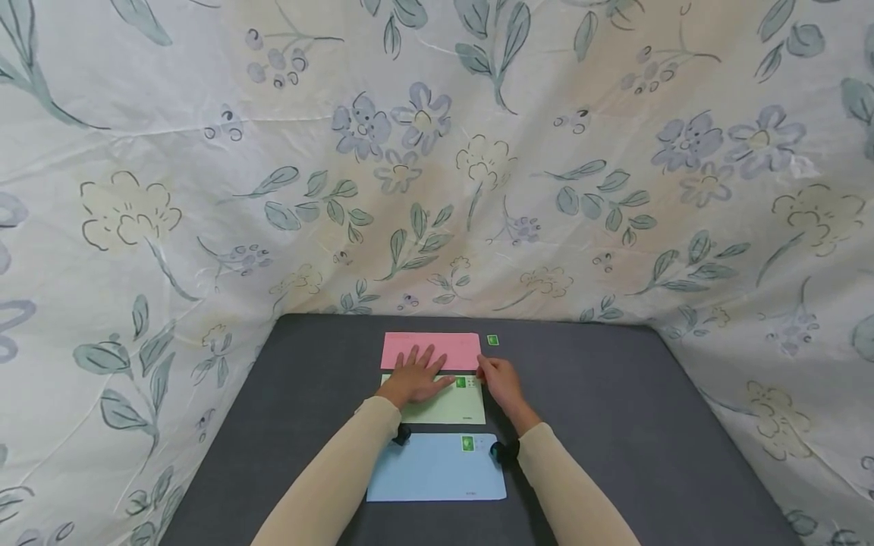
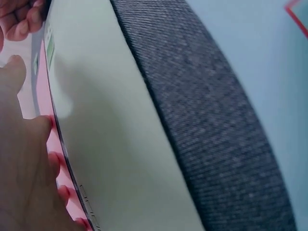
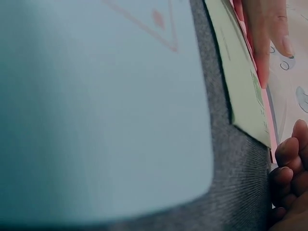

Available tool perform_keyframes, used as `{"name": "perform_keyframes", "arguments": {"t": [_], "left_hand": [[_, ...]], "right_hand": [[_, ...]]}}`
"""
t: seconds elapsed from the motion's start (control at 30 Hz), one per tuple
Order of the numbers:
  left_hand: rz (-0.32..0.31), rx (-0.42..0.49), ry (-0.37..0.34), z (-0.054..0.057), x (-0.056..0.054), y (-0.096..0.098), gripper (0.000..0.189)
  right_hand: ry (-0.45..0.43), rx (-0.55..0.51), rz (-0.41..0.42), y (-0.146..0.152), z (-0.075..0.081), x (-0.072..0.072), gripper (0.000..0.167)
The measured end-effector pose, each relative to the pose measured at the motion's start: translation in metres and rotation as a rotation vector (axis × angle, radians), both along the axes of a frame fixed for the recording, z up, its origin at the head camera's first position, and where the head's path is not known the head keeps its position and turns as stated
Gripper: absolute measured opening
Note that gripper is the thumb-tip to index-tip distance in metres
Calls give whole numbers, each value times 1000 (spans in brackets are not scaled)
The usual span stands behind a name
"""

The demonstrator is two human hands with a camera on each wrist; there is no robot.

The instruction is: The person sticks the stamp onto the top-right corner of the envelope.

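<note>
My left hand [image 1: 413,379] lies with fingers spread across the pink envelope [image 1: 403,343], its thumb and palm over the light green envelope [image 1: 444,411]. In the left wrist view, that hand's fingertips rest on a pink strip beyond the green envelope [image 2: 110,115]. My right hand [image 1: 504,385] has curled fingers right at the pink envelope's lower right corner; I cannot tell if they pinch it. The right wrist view shows these curled fingers [image 3: 288,163] beside the green envelope's corner. A green stamp [image 1: 460,382] sits on the green envelope near its upper right.
A blue envelope [image 1: 430,474] with a green stamp [image 1: 467,443] lies nearest me, below both forearms. A loose green stamp [image 1: 493,340] lies just right of the pink envelope. All rest on a dark grey table [image 1: 587,425], with floral cloth [image 1: 437,189] behind and at the sides.
</note>
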State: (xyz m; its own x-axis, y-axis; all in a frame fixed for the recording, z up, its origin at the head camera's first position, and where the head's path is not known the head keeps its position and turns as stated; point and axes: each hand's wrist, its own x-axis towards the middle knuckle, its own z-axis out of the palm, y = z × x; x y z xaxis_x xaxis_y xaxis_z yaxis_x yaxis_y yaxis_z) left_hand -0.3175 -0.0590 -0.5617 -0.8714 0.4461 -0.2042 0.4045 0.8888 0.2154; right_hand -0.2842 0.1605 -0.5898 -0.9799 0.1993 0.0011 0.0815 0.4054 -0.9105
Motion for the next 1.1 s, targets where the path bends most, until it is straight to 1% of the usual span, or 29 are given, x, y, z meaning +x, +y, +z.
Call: {"name": "perform_keyframes", "arguments": {"t": [0.07, 0.1, 0.17, 0.23, 0.3, 0.33, 0.4, 0.57, 0.6, 0.8, 0.83, 0.9, 0.93, 1.03, 1.07, 1.1], "left_hand": [[-2, 12, -3, -1, -2, -1, 77], [-5, 25, -1, -3, -4, -1, 76], [-16, 36, -2, -3, -4, -2, 73], [-24, 28, 0, 2, -2, -1, 68], [-32, 29, 5, 2, -2, -1, 65], [-33, 21, 5, 4, 0, -2, 64], [-31, 14, 12, 4, 0, -2, 63], [-20, 10, 9, 5, 0, -2, 62], [-20, 23, 8, 2, -1, -2, 62], [-15, -7, 9, 1, 0, -2, 63], [-16, -17, 10, 0, -2, -2, 63], [-12, -16, 8, 1, -2, -1, 63], [-10, -3, 12, -2, -4, -1, 64], [-10, 0, 10, -2, -4, -1, 64], [-8, -3, 10, 2, -1, -1, 64], [-10, -3, 12, 2, -1, 0, 65]], "right_hand": [[4, -11, 11, 0, 2, -1, 49], [8, -21, 16, 0, 3, -2, 49], [21, -32, 29, 1, 5, -2, 48], [32, -44, 39, 3, 6, -2, 47], [35, -47, 45, 4, 7, -3, 47], [34, -47, 46, 5, 7, -3, 46], [26, -51, 47, 5, 7, -4, 44], [27, -21, 44, 7, 10, -8, 37], [27, -7, 43, 7, 10, -9, 35], [28, 63, 37, 11, 13, -12, 24], [32, 66, 34, 11, 14, -13, 23], [42, 71, 27, 13, 14, -14, 20], [45, 68, 21, 13, 15, -15, 19], [57, 65, 12, 16, 15, -17, 18], [57, 62, 11, 16, 16, -17, 18], [54, 60, 10, 17, 16, -18, 17]]}}
